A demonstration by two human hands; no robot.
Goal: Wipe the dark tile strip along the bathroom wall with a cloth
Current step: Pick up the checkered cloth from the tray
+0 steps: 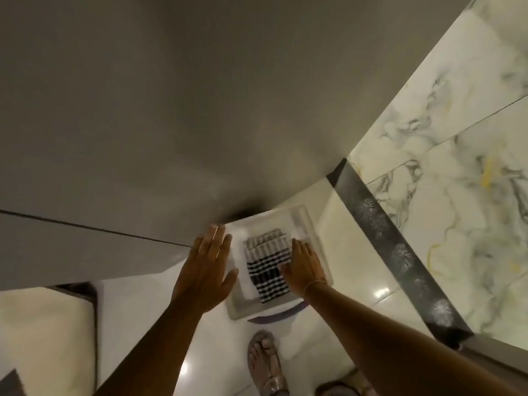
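Head view: my right hand (304, 268) lies flat, fingers open, on striped cloth (267, 267) in tray (323, 252); left hand (205, 270) open, empty; I should pinch cloth fully.

A clear plastic tray (320, 254) sits on a purple-rimmed stool (281, 312). Below the stool, a sandalled foot (264, 360) stands on the glossy white floor (351, 258). Marbled wall tiles (457, 132) rise to its right.

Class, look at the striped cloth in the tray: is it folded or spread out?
Folded. The cloth lies as a compact rectangle inside the tray, well within its rim.
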